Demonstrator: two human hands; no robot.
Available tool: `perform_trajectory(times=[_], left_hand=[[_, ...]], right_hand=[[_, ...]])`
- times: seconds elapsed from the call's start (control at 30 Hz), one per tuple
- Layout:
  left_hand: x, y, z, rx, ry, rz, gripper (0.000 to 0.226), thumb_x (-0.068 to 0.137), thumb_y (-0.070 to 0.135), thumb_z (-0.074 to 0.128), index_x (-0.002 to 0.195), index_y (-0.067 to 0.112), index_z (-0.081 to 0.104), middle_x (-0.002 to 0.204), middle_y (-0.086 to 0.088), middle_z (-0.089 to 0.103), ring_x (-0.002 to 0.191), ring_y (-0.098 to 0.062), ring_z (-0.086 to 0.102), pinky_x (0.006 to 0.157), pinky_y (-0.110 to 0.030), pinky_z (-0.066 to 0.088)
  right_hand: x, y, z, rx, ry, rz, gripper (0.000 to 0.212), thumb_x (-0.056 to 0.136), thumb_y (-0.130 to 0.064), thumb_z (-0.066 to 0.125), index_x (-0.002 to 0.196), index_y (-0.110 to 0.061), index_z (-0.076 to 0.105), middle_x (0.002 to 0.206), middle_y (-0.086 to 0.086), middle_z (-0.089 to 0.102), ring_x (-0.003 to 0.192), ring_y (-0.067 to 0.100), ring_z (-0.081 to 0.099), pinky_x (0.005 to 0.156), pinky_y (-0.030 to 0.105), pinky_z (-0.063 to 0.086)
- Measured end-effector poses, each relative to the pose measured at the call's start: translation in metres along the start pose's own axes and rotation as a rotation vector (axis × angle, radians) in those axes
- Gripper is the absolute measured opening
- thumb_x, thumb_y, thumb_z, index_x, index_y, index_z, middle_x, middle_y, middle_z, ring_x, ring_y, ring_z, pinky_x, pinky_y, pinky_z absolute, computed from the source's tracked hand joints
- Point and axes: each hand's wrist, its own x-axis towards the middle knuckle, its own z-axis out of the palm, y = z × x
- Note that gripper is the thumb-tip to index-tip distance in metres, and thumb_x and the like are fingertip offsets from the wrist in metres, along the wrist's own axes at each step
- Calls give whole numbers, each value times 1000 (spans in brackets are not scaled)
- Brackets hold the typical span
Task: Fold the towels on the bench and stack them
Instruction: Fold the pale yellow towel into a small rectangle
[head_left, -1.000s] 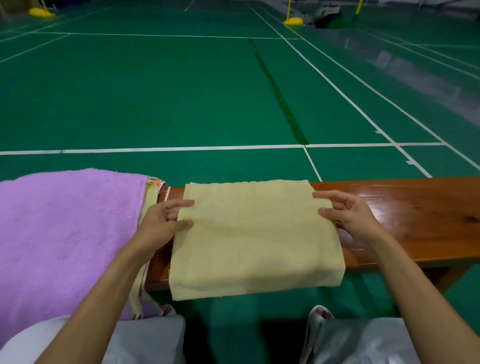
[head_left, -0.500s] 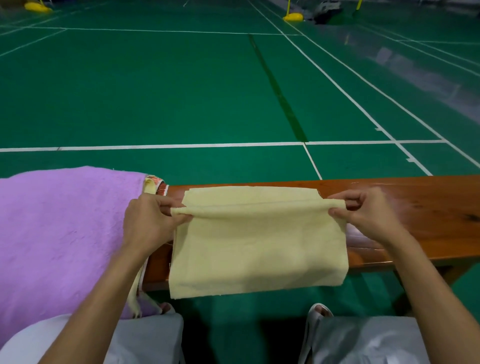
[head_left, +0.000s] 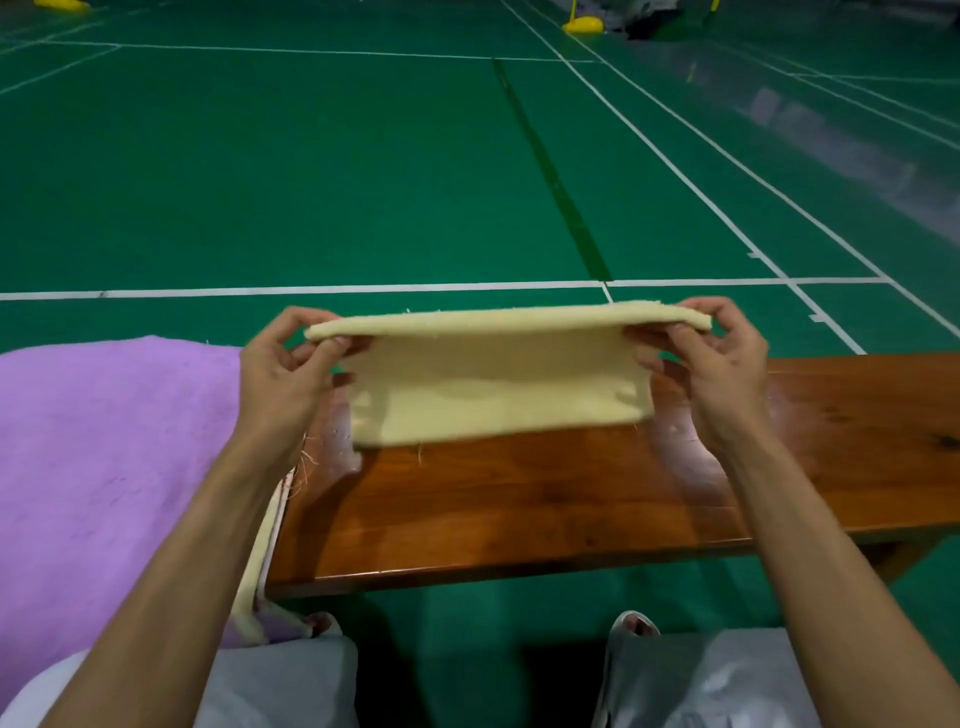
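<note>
The yellow towel (head_left: 498, 384) is pinched at its top corners by the left hand (head_left: 283, 379) and right hand (head_left: 722, 364); it is held above the bench (head_left: 571, 499). A purple towel (head_left: 104, 441) is spread to the left.

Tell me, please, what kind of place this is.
Most likely an indoor sports hall, probably badminton courts: a green court floor with painted white lines, a yellow post base at the far end, and a wooden bench at the sideline.

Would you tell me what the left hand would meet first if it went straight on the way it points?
The left hand pinches the yellow towel; past that, the way looks free over the green court floor, though depth is hard to judge.
</note>
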Motion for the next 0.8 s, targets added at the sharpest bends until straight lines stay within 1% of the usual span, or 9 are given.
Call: perform_trajectory(times=[0.1,0.17,0.33,0.43,0.53,0.6,0.7,0.77,0.8], left_hand=[[-8,10,-13,-19,-26,58,22,93,-6,65,93,17,65,88,3,80,88,-11,76,65,-22,60],[-19,8,-26,85,-92,44,24,87,-8,69,89,17,70,85,-2,80,77,-10,75,59,-20,57],[-40,-15,-43,632,-440,-165,15,90,-4,71,86,10,73,70,-6,76,61,-20,73,56,-31,57],[-46,-25,-43,807,-634,-295,8,94,5,70,96,12,72,73,-8,77,65,-25,75,63,-33,61],[-44,-18,-47,822,-745,-362,9,97,16,71,105,20,72,71,-7,75,59,-20,68,61,-29,57],[-40,-11,-47,810,-709,-317,11,97,32,69,102,26,77,65,2,73,59,-14,66,69,-30,56],[-35,-15,-29,821,-377,-91,30,99,47,61,90,26,80,59,11,67,64,-16,67,71,-35,56],[-36,-26,-6,827,-200,109,30,102,49,56,100,27,77,70,15,70,71,-10,64,69,-38,57],[-36,-35,7,849,-191,204,32,102,51,52,113,29,74,93,15,74,88,-10,65,79,-42,58]], right_hand=[[-7,-16,-9,97,-82,-16,39,67,-30,79,96,-15,59,101,8,77,95,34,76,68,30,64],[-15,-11,-19,29,-110,29,38,62,-27,82,91,-13,62,98,7,77,87,30,76,63,28,62],[-39,10,-47,-551,-343,417,11,86,13,68,91,4,67,85,14,70,69,19,64,62,31,51],[-39,17,-64,-895,-544,451,18,85,9,73,87,-8,77,85,12,70,69,17,60,58,28,51],[-37,7,-71,-1042,-666,426,34,85,7,73,82,-25,84,74,5,70,61,15,54,55,25,46],[-32,9,-69,-1128,-578,347,31,86,-3,76,77,-31,84,78,1,74,60,11,53,55,26,44],[-29,23,-43,-1230,-280,50,14,85,-20,73,88,-32,81,97,-5,73,94,18,62,80,42,56],[-39,37,-14,-1226,-271,-125,41,83,-42,59,116,-25,75,116,0,62,113,23,52,98,49,47],[-44,43,1,-1216,-333,-158,61,82,-53,47,131,-23,66,131,3,57,124,25,47,107,49,41]])
